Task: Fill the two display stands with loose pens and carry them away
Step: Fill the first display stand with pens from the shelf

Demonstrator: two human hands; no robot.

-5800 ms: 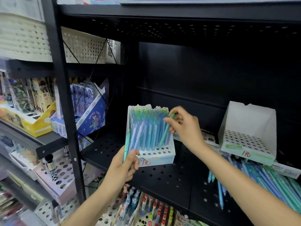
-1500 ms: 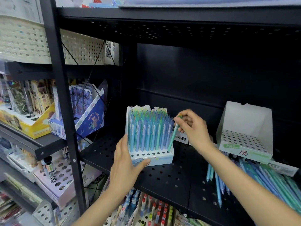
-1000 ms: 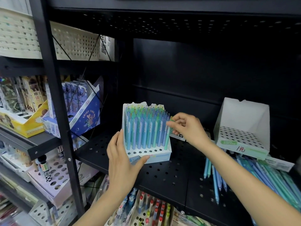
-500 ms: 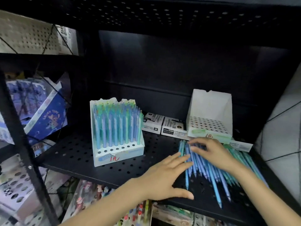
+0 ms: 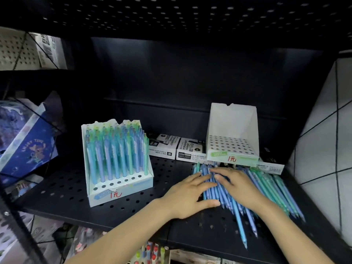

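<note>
Camera: one wide-angle view, worn on my head.
Facing: forward and down into the black perforated metal shelf (image 5: pixel 62 189).
Nearness: close; my forearms enter from the bottom edge.
Shared ground: none, single view.

- A black perforated metal shelf (image 5: pixel 62 189) is seen, framed by dark uprights.
- Overhead, another perforated shelf (image 5: pixel 171 14) is caught by dim light.
- A plain dark back panel (image 5: pixel 181 77) is shown behind.
- At right, a white tiled wall (image 5: pixel 323 130) with dark grout lines is lit brightly.
</note>
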